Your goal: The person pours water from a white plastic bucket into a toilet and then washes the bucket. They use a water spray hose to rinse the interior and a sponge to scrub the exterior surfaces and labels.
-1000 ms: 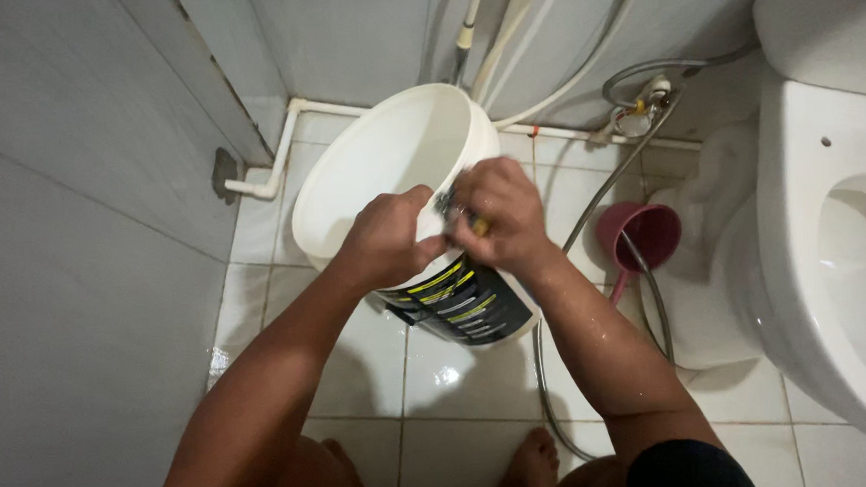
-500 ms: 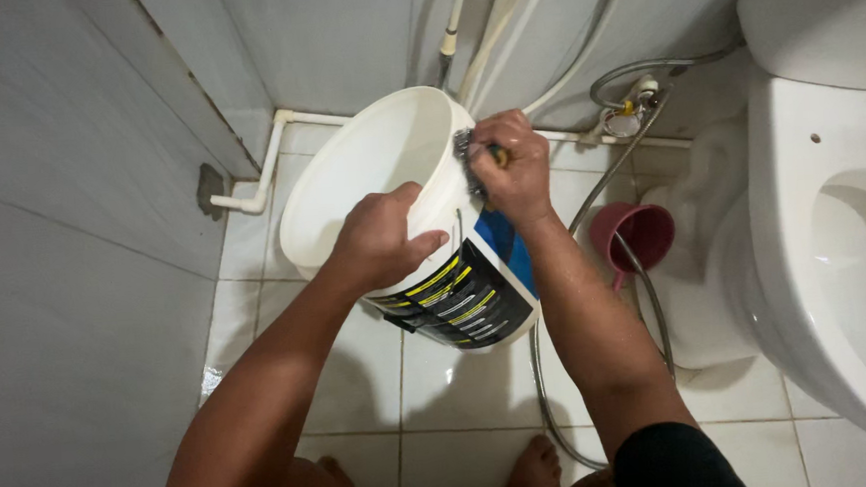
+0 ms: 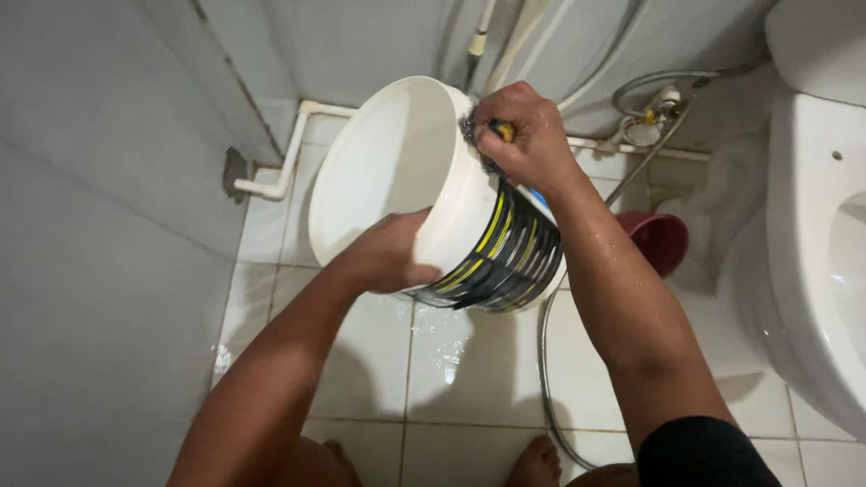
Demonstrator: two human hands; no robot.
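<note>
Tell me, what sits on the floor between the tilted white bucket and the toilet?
In the head view, a small dark red cup stands on the wet tiles between the bucket and the toilet, with a hose alongside.

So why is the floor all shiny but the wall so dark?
Head view: the wet floor tiles under the white bucket glint with glare; the left wall lies in dim shadow; the arms cast soft shadows on the tiles; the right hand looks sharp, not blurred.
</note>
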